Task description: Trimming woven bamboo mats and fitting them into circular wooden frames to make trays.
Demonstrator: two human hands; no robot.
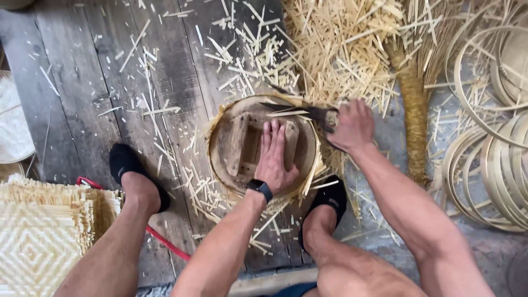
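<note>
On the plank floor [82, 99], between the feet, a round mould [242, 146] lies under the flat, spread left hand [275, 157]. The right hand [352, 126], fingers closed on shears [308, 113], trims protruding strips [311, 173]; next, probably, a turn of the mould.

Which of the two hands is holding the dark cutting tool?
The right hand grips the dark shears; the left hand, wearing a black watch, presses flat on the round wooden mould.
</note>
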